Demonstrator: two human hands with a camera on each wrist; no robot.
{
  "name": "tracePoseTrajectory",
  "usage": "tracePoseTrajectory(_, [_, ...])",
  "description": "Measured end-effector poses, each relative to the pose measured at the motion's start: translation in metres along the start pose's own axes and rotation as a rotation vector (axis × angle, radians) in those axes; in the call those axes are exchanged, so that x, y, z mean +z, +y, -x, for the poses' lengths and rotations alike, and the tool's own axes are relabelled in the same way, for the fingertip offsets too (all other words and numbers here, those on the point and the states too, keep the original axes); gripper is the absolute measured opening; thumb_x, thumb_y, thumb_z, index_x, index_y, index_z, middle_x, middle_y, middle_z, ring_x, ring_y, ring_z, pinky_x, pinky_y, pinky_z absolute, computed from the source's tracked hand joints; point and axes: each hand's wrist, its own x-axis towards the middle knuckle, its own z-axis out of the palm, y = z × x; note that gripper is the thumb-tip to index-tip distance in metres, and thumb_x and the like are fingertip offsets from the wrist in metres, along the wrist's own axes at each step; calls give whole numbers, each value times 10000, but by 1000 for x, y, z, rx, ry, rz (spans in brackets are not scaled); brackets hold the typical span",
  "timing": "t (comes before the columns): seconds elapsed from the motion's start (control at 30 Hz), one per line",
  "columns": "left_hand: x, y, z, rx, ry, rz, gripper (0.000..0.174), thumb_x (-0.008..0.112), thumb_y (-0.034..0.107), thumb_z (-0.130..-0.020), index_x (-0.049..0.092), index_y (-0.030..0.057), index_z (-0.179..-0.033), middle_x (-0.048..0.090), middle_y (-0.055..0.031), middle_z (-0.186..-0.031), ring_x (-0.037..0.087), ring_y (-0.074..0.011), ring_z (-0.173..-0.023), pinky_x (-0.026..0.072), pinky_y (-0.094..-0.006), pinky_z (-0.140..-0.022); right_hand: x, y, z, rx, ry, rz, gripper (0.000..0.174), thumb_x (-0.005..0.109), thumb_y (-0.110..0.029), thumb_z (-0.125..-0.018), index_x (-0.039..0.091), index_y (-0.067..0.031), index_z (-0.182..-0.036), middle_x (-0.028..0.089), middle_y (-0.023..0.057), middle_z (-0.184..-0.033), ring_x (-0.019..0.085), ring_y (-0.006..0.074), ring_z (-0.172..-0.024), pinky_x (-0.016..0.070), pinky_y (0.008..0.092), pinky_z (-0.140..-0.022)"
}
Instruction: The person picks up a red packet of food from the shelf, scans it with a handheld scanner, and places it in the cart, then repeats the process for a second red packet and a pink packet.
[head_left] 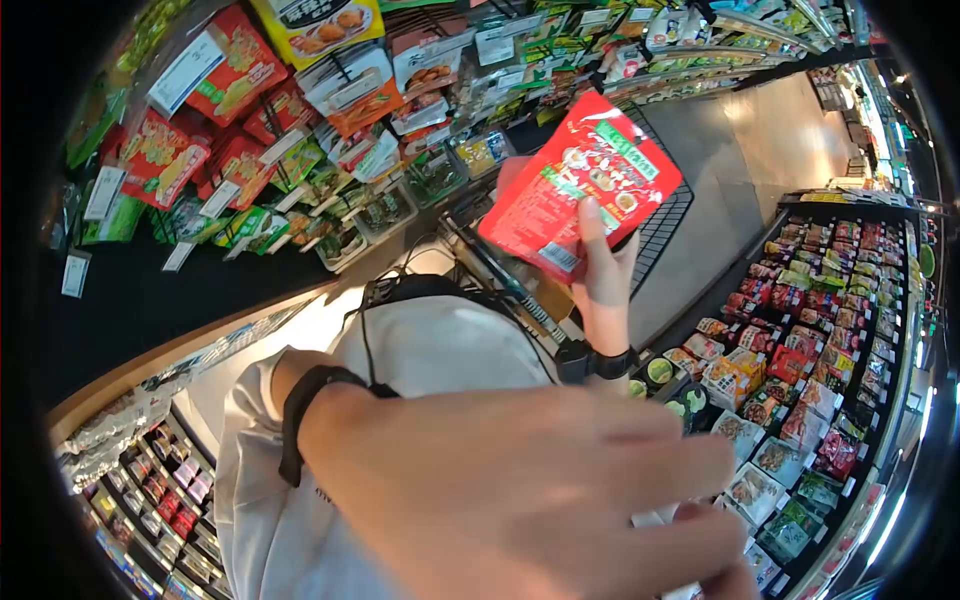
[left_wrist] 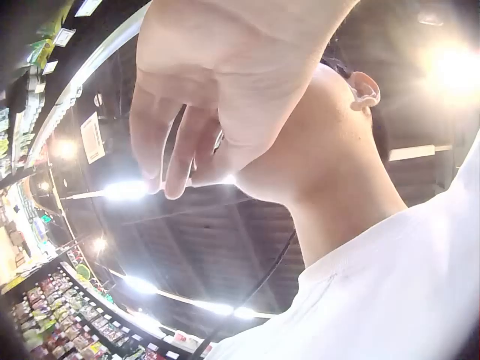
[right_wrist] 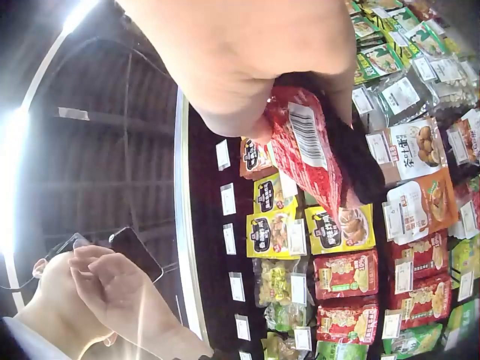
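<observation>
My right hand (head_left: 605,265) grips a red food packet (head_left: 545,235) with white and green print, the thumb lying across its face. In the right wrist view the same packet (right_wrist: 300,139) shows its barcode, tilted in front of the hanging goods. My left hand (head_left: 540,480) is raised close to the head camera, large and blurred, with a black band (head_left: 300,420) at its wrist. Loosely bent fingers (left_wrist: 180,161) of that hand hang beside the face in the left wrist view. A dark device (right_wrist: 136,253) sits at the head near the left hand.
Hanging packets (head_left: 160,155) with price tags line the shelf at the left. A black wire basket (head_left: 660,215) stands behind the packet. A long chilled display (head_left: 790,370) of packed foods runs down the right, with floor (head_left: 770,130) beyond it.
</observation>
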Motion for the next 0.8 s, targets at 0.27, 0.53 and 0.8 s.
tracePoseTrajectory(0.27, [-31, -40, 27, -322, -74, -372, 350, 760, 30, -742, 639, -8, -1068, 623, -162, -1131, 615, -319, -1043, 513, -395, -878, 11, -10, 3, 26, -44, -79, 332, 690, -93, -933, 578, -7, -1234, 670, 65, -1147, 651, 127, -1002, 537, 299, -868])
tracePoseTrajectory(0.53, [-25, -63, 58, -623, 82, -526, 791, 765, 129, -824, 353, -1, -1486, 346, -236, -1529, 299, -383, -1455, 270, -451, -1170, 41, -14, 8, -119, -91, 212, 268, 666, -83, -941, 612, 22, -1182, 686, 61, -1099, 627, 105, -971, 507, 285, -856])
tracePoseTrajectory(0.8, [-10, -89, 78, -708, 401, -7, 731, 351, 439, -1059, 79, -15, -1565, 142, -182, -1632, 116, -260, -1514, 100, -370, -1212, 90, -23, 2, -648, -454, 720, 592, 297, -299, -1058, 221, 62, -1520, 239, 272, -1571, 182, 401, -1481, 134, 444, -1205])
